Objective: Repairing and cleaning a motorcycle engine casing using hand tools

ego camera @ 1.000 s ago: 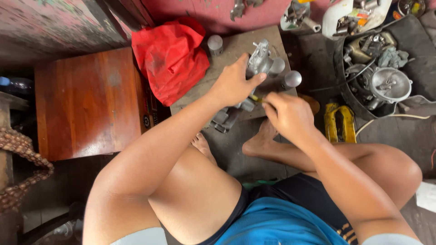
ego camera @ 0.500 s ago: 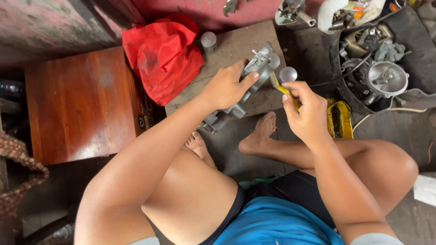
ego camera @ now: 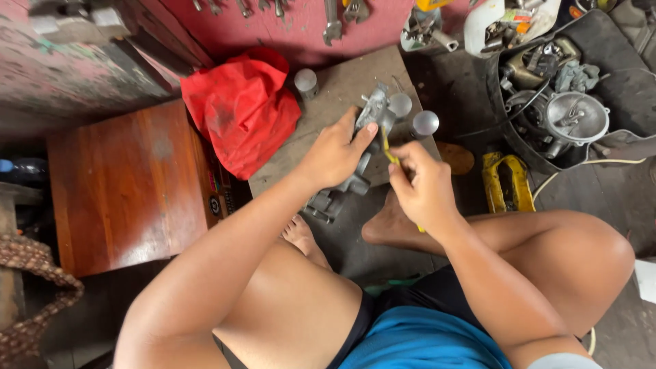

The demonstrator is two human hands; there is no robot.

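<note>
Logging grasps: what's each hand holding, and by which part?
Left hand grips the grey metal part around its middle, on the board. Right hand pinches a thin yellow tool near its lower end.

The picture is lit by soft, even daylight, with no hard shadows. The brightest spots are small glints on the round metal caps [ego camera: 425,123] and the metal engine part [ego camera: 577,117] in the black tray. The lower left corner is dim and dark. The wide lens bends the edges a little. The focus is mostly sharp; only the right hand [ego camera: 425,188] looks slightly soft.
</note>
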